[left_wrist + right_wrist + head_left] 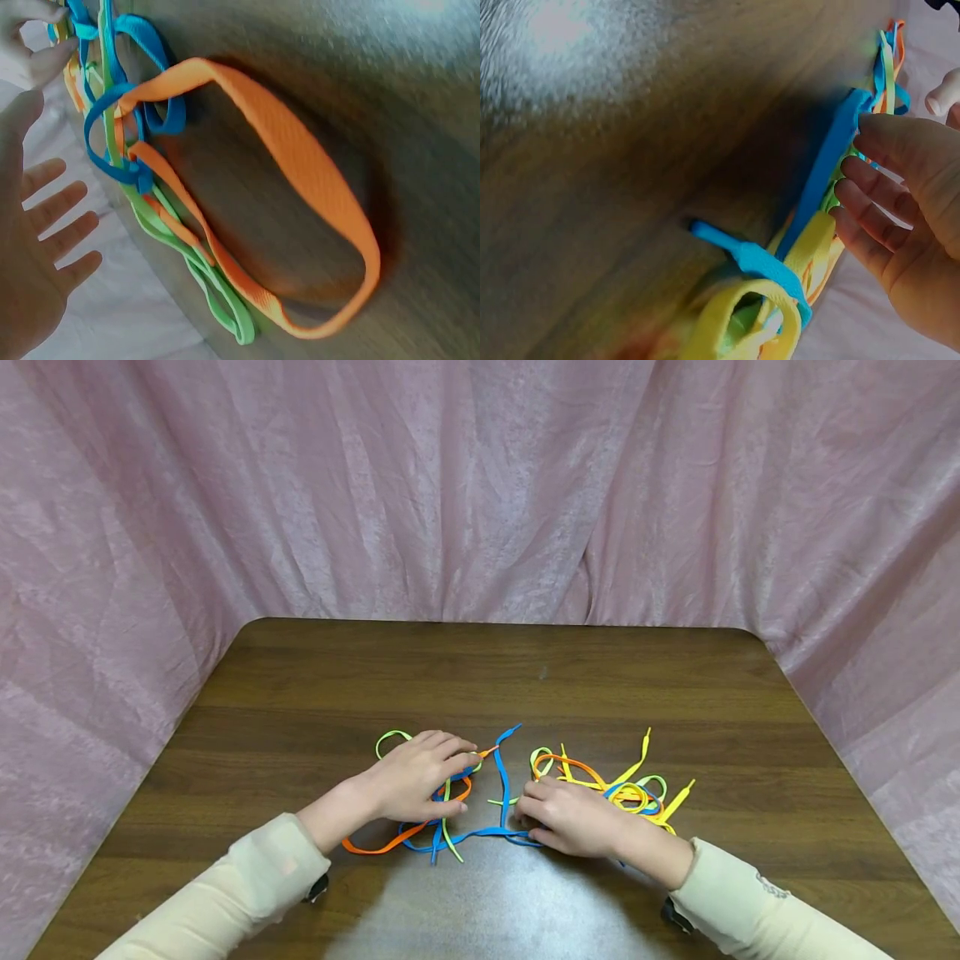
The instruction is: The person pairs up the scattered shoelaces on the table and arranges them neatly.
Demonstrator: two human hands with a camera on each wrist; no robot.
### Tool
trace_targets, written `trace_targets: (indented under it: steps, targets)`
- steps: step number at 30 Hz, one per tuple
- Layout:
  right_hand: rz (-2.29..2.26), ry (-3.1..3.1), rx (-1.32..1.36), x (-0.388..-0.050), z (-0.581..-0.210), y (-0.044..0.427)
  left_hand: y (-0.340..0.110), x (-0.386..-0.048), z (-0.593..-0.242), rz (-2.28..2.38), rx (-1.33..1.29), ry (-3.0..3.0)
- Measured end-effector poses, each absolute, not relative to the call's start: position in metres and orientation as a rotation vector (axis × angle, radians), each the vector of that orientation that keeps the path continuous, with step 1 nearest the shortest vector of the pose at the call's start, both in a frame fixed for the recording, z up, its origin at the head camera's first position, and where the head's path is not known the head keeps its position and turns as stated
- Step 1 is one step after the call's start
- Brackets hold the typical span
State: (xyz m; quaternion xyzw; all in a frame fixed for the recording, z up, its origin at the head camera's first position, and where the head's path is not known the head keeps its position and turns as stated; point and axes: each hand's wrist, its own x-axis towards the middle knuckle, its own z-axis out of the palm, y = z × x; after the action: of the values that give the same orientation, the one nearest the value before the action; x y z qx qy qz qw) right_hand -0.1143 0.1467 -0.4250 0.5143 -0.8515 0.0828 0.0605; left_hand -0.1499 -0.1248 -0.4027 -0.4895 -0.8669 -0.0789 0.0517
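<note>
Flat shoelaces lie in two tangled bunches. My left hand (423,777) is over the left bunch, fingers spread and straight; the left wrist view shows nothing gripped by it. An orange shoelace (300,165) loops beside green (214,292) and blue (112,97) ones there. By the right bunch, my right hand (570,817) reaches down with fingers loosely bent. Its thumb (889,139) is at a blue shoelace (825,165), and a gap shows between thumb and fingertips. Yellow shoelaces (633,768) lie beyond this hand. Blue lace (487,832) runs between the bunches. Both hands hide parts of the tangles.
The shoelaces lie on a brown wood-grain table (480,677) with rounded far corners. Pink velvety curtains (480,485) hang behind it and along both sides. Light glares off the tabletop (495,910) near its front.
</note>
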Motion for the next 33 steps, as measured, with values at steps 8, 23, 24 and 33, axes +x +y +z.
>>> trace_targets:
  steps: [8, 23, 24, 33]
  targets:
    - [0.220, -2.569, 1.565, -0.115, -0.430, 0.145, -0.116, -0.144, -0.404, -0.159, -1.505, -2.663]
    - [0.333, -2.532, 1.494, -0.123, -0.415, 0.144, -0.104, -0.136, -0.414, -0.099, -1.556, -2.556]
    - [0.334, -2.524, 1.492, -0.124, -0.413, 0.144, -0.103, -0.136, -0.414, -0.093, -1.557, -2.545]
    - [0.378, -2.451, 1.466, -0.130, -0.399, 0.143, -0.096, -0.130, -0.420, -0.087, -1.560, -2.521]
